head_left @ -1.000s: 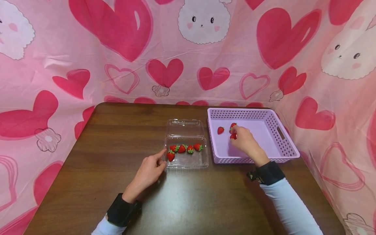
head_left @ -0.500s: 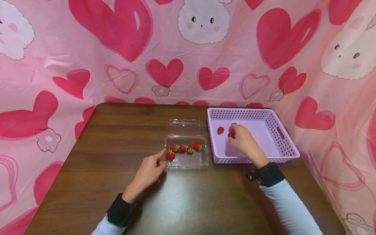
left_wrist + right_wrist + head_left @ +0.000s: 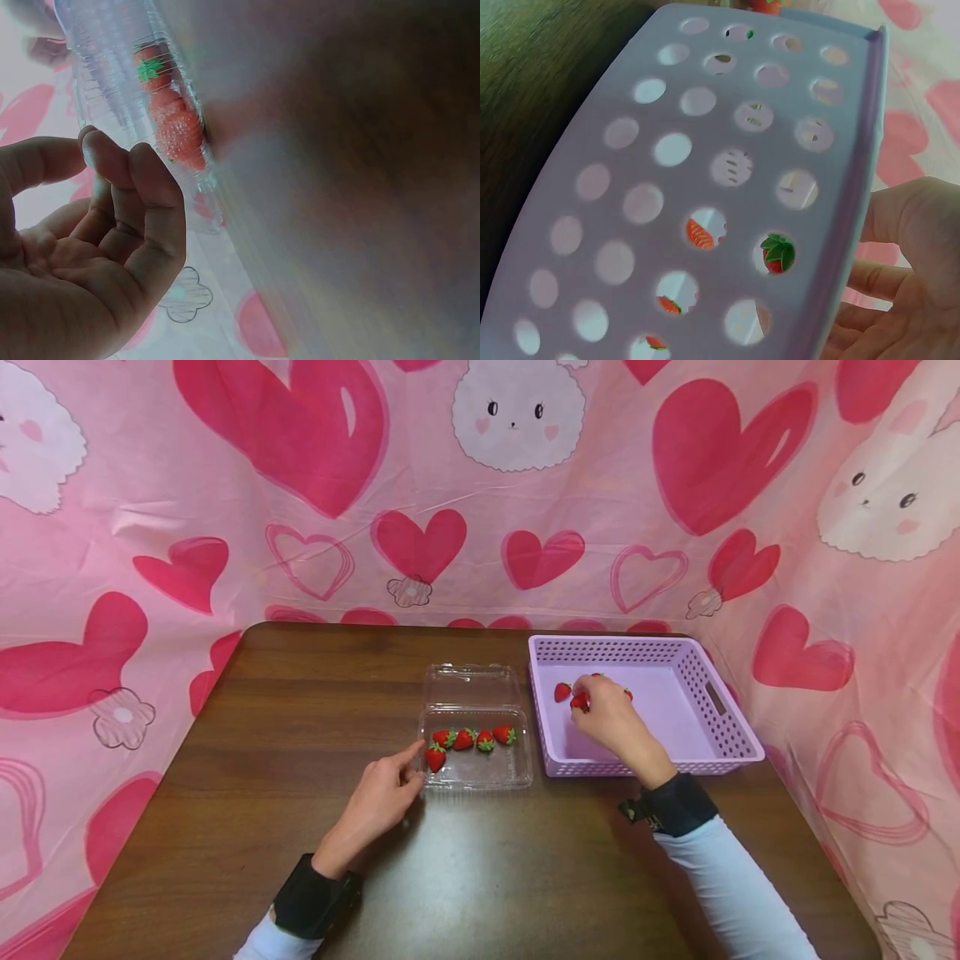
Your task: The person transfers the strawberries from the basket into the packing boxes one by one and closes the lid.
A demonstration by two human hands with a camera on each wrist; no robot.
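Observation:
In the head view, a clear plastic clamshell box (image 3: 480,770) lies with its lid folded back. Several red strawberries (image 3: 465,740) with green leaves sit inside it. My left hand (image 3: 378,797) touches the box's left edge with a straight index finger; its other fingers bend loosely. Over a lilac basket (image 3: 720,722), my right hand (image 3: 615,718) pinches a strawberry (image 3: 580,702) between thumb and fingers. Another strawberry (image 3: 562,692) lies just left of these fingertips. Others behind the hand are partly hidden. In the right wrist view, the perforated basket wall (image 3: 697,150) covers most of the grip.
Both containers stand on a brown wooden table (image 3: 315,710), the basket right of the box with a narrow gap between them. Pink heart-patterned cloth (image 3: 480,585) hangs behind and at both sides. The basket's side walls rise around my right hand.
My right hand has shifted left inside the basket with the pinched strawberry. Part of a strawberry to the right of the hand has come into sight. The left hand stays at the box.

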